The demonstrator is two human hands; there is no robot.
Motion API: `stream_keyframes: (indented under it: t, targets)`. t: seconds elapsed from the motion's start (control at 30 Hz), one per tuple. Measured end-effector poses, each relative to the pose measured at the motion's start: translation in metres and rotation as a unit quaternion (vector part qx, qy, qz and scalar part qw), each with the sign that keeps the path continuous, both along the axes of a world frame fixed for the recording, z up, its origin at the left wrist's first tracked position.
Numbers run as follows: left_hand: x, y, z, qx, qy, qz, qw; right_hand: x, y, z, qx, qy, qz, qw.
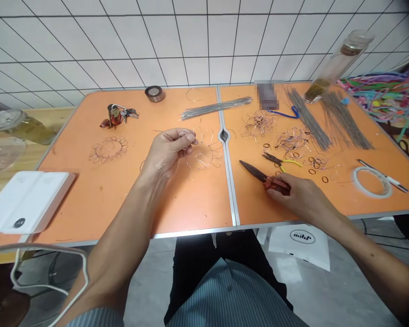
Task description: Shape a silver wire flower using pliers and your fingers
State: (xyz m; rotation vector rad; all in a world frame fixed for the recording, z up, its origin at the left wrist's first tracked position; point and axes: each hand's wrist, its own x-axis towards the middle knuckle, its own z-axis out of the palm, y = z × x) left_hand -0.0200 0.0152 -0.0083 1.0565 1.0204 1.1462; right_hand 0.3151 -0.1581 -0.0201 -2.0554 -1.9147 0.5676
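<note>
Before a white tiled wall (191, 41), an orange table (187, 213) carries scattered wirework. The left hand (170, 152) pinches thin wire (183, 132) between thumb and fingers, right beside a looped wire ring (202, 158) left of the metal seam (229, 172); whether they join is unclear. The right hand (301, 197) curls around red-handled pliers (259, 175) near yellow-handled pliers (278, 161).

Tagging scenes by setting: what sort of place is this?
Likely a small craft workspace, home or shop unclear: wire bundles lie on an orange table, and the right hand holds red-handled pliers.
</note>
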Motion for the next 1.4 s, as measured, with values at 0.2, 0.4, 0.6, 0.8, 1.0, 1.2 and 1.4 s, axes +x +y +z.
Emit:
stream_keyframes:
  t: [0.2, 0.4, 0.6, 0.8, 1.0, 1.2, 1.4]
  targets:
    - [0.000, 0.002, -0.006, 0.001, 0.005, -0.023, 1.000, 0.031, 0.014, 0.013, 0.063, -0.123, -0.018, 0.990]
    - [-0.001, 0.004, -0.009, -0.003, -0.002, -0.025, 1.000, 0.052, 0.050, 0.011, -0.017, -0.263, 0.033, 0.964]
    - [-0.002, 0.006, -0.011, 0.003, -0.010, -0.026, 1.000, 0.045, 0.055, 0.008, -0.024, -0.200, 0.026, 0.979]
    - [-0.002, 0.006, -0.012, 0.015, -0.018, -0.035, 0.999, 0.045, 0.045, 0.020, 0.031, -0.062, -0.027, 0.997]
    - [-0.005, 0.011, -0.014, 0.018, -0.019, -0.027, 0.999, 0.045, 0.039, 0.047, 0.093, 0.154, -0.085, 0.980]
    - [-0.003, 0.012, -0.011, 0.011, -0.041, -0.019, 0.999, 0.009, 0.041, 0.042, 0.009, 0.610, -0.080, 0.788]
    - [-0.007, 0.016, -0.011, 0.010, -0.052, -0.037, 0.998, -0.048, 0.046, 0.032, -0.145, 0.659, -0.087, 0.733]
